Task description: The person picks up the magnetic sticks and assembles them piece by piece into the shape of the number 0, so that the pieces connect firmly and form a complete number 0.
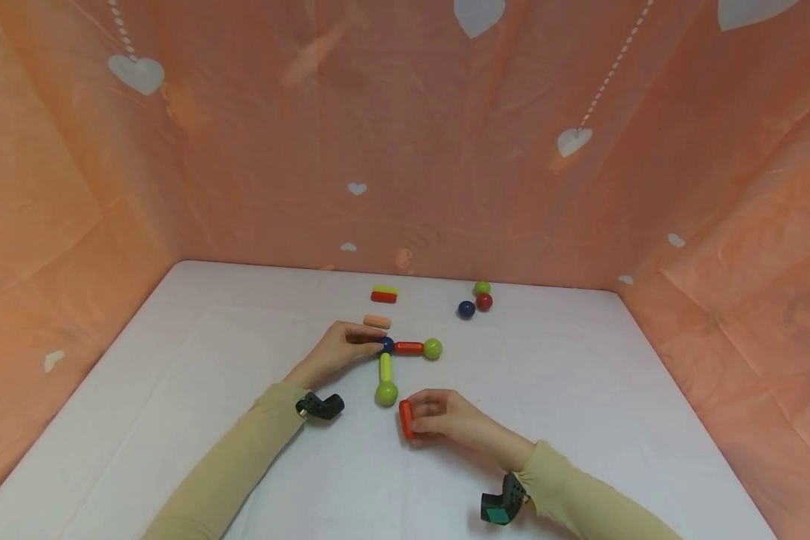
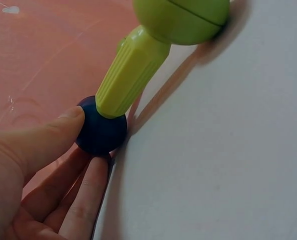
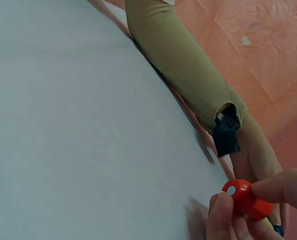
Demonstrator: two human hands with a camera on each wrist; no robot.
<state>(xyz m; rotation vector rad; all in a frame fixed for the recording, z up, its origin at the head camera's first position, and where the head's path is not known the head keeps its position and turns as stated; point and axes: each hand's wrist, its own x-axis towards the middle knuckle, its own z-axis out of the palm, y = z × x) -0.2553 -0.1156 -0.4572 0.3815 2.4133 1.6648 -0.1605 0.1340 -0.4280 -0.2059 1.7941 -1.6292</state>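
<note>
While left fingers [image 2: 86, 195] pinch blue ball [image 2: 103, 132], partly covering it, right fingers [image 3: 221, 215] grip red rod [image 3: 251, 202], likewise partly hidden.

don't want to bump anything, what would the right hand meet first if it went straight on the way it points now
The right hand, its red rod leading, would likely meet the green ball at the near end of the yellow rod, though the hand's height is unclear.

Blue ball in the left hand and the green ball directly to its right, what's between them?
A red rod lies between the blue ball and that green ball, in line with both; the head view shows it.
</note>
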